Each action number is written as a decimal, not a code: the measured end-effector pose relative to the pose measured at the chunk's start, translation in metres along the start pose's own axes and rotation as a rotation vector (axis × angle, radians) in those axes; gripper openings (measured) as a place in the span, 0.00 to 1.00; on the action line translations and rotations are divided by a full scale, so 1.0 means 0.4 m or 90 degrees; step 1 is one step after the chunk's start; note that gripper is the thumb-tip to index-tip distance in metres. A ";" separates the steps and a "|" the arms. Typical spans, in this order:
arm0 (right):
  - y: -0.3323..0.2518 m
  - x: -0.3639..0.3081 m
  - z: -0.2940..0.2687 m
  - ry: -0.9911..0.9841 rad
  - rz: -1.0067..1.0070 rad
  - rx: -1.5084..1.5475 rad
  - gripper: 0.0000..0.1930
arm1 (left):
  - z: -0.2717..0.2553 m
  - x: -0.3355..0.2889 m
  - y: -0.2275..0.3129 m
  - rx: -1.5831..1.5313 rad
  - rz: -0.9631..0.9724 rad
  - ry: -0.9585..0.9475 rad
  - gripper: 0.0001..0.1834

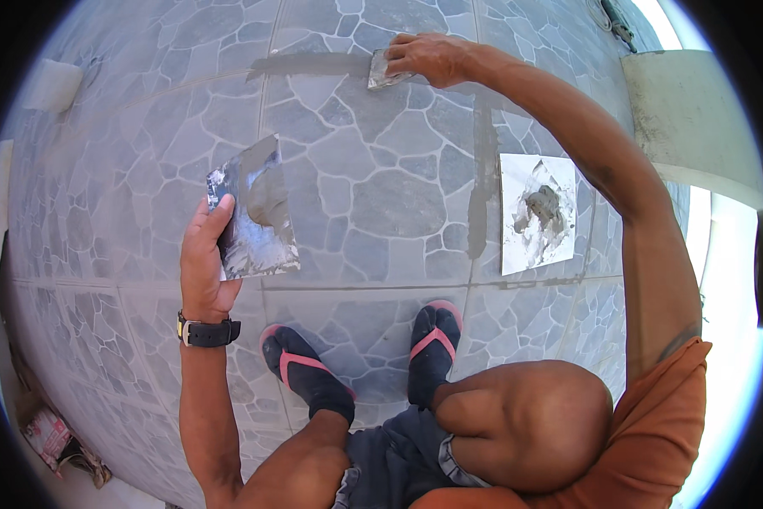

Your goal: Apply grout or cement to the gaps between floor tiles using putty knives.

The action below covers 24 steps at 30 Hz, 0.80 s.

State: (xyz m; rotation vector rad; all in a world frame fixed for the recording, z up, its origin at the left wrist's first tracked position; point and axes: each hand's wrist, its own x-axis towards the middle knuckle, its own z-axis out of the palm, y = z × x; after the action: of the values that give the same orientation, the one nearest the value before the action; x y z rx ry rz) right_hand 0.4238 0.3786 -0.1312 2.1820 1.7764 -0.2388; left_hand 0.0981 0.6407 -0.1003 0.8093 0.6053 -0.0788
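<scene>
My left hand (207,254) is closed on the dark edge of a wide metal scraper (275,242), its shiny blade carrying a lump of grey grout (267,197). Farther off, my right hand (428,59) presses a small, smeared flat scraper (382,72) against the floor; its fingers hide part of it. That scraper sits on a wet grey band of grout (322,64) along a tile joint. A second grout band (482,187) runs down a joint below my right forearm. A white board (513,229) with a grout lump on it lies right of this band.
Stone-patterned grey tiles (339,153) cover the floor. My feet in dark socks and pink flip-flops (305,363) stand near the bottom. A pale concrete block (691,106) is at the right, a whitish block (57,85) at the far left. Coiled cable (606,17) lies at the top right.
</scene>
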 end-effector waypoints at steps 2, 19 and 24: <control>0.020 -0.071 0.002 -0.027 0.026 -0.003 0.28 | 0.014 0.002 -0.006 0.005 0.003 -0.015 0.17; 0.133 -0.361 0.162 -0.162 0.099 0.135 0.28 | 0.012 -0.017 0.021 0.044 -0.013 0.035 0.17; 0.114 -0.410 0.069 -0.227 0.278 0.188 0.22 | 0.006 -0.001 0.005 0.048 -0.006 0.011 0.16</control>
State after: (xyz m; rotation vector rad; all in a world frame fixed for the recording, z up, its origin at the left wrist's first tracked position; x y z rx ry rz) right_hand 0.4352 0.2099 -0.0977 2.4663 1.1001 -0.7680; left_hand 0.0998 0.6405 -0.0974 0.8805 0.6258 -0.1031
